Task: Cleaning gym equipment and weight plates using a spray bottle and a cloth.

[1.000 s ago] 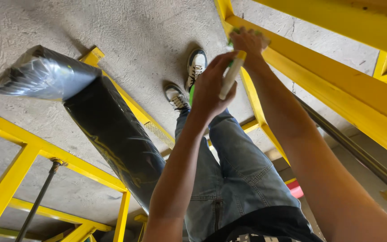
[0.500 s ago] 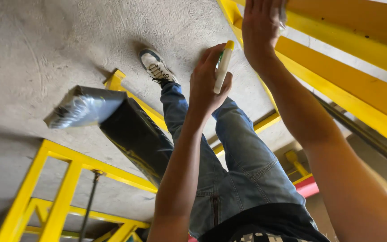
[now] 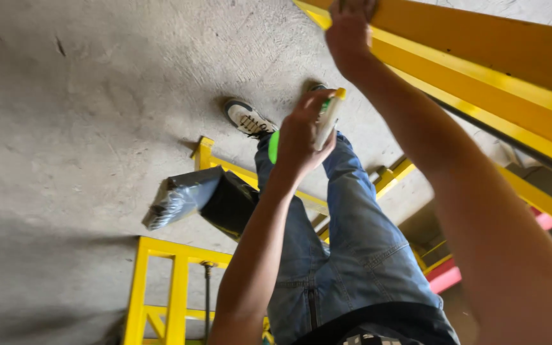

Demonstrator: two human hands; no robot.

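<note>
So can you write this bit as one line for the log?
left hand: grips white-and-yellow marker-like tube | right hand: on yellow painted steel beam | below: black plastic-wrapped roll, grey concrete floor

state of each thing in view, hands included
left hand: closed around a white marker
white marker: held tilted, yellow end up
right hand: raised, on the yellow beam
yellow beam: fixed, slanting across
black wrapped roll: lying across the yellow frame
yellow frame: standing on the floor

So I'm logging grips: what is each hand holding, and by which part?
Left hand grips a white marker around its barrel. Right hand rests on the yellow beam; a grip cannot be told.
</note>
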